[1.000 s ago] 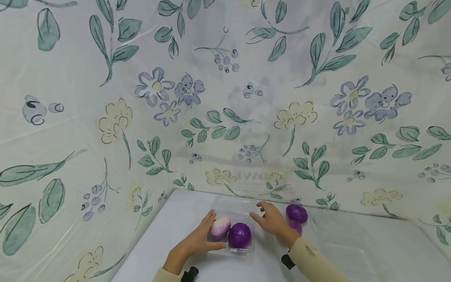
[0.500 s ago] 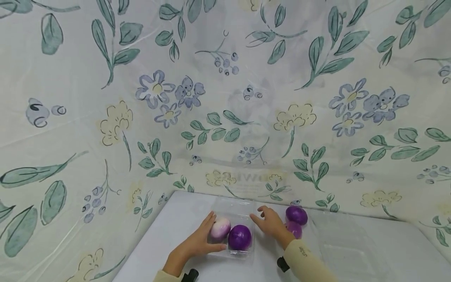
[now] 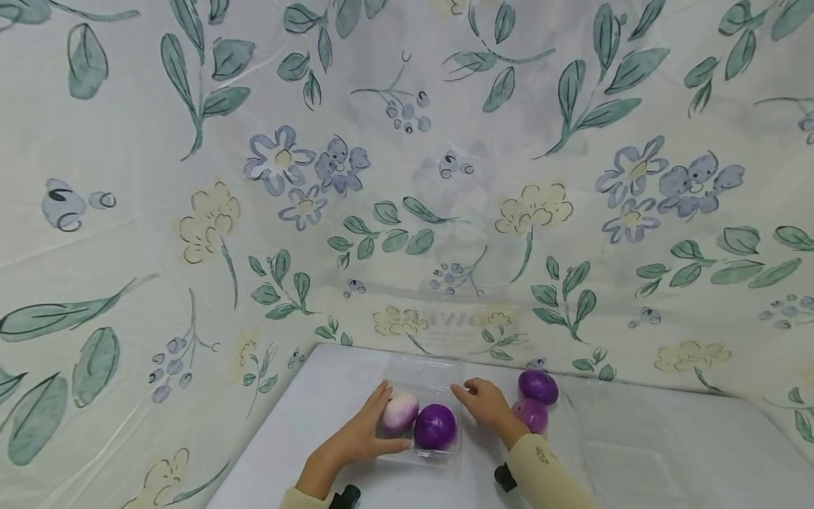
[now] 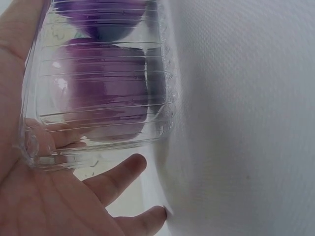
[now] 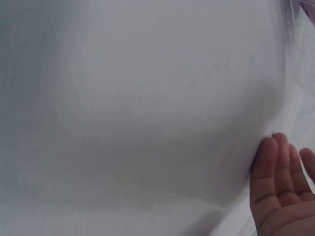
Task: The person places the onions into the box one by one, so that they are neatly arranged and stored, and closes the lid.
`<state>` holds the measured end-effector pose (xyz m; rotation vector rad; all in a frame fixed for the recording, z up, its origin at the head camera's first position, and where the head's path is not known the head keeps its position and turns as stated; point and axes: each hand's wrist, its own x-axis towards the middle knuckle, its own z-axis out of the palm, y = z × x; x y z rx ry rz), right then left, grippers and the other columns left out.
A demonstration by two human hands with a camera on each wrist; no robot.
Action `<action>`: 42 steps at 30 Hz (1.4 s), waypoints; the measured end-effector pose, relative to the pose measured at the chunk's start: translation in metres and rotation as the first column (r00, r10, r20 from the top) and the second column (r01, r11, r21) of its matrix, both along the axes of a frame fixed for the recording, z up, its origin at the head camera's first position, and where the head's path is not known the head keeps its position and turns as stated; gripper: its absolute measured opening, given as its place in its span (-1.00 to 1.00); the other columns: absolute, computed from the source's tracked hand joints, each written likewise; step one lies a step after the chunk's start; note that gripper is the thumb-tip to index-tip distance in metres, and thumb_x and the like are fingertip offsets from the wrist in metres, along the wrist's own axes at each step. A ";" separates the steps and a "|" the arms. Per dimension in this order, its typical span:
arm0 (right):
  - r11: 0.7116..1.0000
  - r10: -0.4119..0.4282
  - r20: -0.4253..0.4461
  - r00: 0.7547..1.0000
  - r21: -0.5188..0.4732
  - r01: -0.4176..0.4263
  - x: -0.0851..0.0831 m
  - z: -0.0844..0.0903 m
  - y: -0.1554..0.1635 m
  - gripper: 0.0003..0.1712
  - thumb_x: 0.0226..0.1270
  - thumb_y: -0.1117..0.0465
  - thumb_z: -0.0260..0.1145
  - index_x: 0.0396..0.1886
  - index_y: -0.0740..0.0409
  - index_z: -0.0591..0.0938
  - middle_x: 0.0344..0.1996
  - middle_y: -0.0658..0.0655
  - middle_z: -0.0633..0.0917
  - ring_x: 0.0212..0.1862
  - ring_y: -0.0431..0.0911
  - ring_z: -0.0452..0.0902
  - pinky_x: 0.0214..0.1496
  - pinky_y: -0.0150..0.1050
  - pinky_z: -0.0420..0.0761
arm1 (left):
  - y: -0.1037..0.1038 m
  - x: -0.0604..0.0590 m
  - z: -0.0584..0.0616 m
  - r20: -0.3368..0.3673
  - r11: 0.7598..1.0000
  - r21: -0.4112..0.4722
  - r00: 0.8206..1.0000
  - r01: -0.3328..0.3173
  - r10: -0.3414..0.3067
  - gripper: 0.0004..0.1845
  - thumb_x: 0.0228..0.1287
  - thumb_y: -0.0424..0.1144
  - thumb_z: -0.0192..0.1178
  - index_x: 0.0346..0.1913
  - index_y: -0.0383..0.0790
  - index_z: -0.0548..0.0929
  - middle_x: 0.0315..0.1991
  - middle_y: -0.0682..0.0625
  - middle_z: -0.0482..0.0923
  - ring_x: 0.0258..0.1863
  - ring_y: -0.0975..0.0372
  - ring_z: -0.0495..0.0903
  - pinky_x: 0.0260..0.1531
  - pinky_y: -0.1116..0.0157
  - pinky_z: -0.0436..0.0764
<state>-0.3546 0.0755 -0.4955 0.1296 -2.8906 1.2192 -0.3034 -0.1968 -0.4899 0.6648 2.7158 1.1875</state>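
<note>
Resting about the left end of a clear plastic box (image 3: 435, 458), the left hand (image 3: 359, 433) is seen low in the centre of the head frame. Its fingers are spread, the thumb being laid along the near side of the box. In the left wrist view, contact with the box end is recorded at the left of the frame. The box is set on the white desk (image 3: 286, 413), its lid (image 3: 422, 369) turned back toward the top.

Two onions are contained in the box: a pale onion (image 3: 400, 413) at its left and a dark purple onion (image 3: 435, 427) at its right, just beside each other.

The right hand (image 3: 488, 404) is placed just right of the box. Its fingers are extended and slightly bent, side by side in the right wrist view; whether the box is touched by them cannot be told.

Right of that hand, a purple onion (image 3: 538, 387) and a lighter onion (image 3: 533, 416) are grouped close together. A clear container (image 3: 632, 445) is noted at the lower right of the frame. The upper frame is filled by a flowered cloth (image 3: 407, 170). Beige sleeves (image 3: 553, 472) are worn.
</note>
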 end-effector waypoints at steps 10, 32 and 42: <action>0.972 -0.001 0.057 0.998 -0.233 0.014 0.002 0.001 -0.003 -0.32 0.39 -0.07 0.28 0.20 0.43 0.48 -0.07 0.32 0.68 -0.28 -0.11 0.64 -0.32 -0.18 0.69 | 0.001 0.000 0.002 -0.014 1.000 0.007 1.000 0.007 -0.007 0.20 0.06 0.08 0.47 0.53 -0.47 -0.03 0.57 -0.38 -0.20 0.54 -0.27 -0.09 0.41 -0.27 0.07; 0.958 -0.031 -0.044 0.999 -0.288 0.017 0.004 0.005 -0.010 -0.63 0.33 0.24 0.35 -0.04 0.33 0.41 -0.19 0.27 0.65 -0.44 -0.14 0.54 -0.44 -0.27 0.62 | -0.014 0.004 0.014 0.037 0.995 0.007 0.995 0.095 -0.095 0.23 0.07 -0.06 0.49 0.54 -0.47 -0.17 0.57 -0.40 -0.31 0.55 -0.23 -0.24 0.44 -0.24 -0.08; 0.967 -0.022 -0.118 0.993 -0.255 -0.009 0.005 0.010 -0.008 -0.72 0.24 0.36 0.39 -0.19 0.25 0.44 -0.31 0.16 0.68 -0.46 -0.18 0.61 -0.49 -0.32 0.59 | -0.012 0.002 0.011 0.047 0.999 0.011 0.997 0.052 -0.053 0.26 0.04 0.02 0.50 0.55 -0.43 -0.15 0.57 -0.38 -0.27 0.56 -0.22 -0.21 0.45 -0.22 -0.05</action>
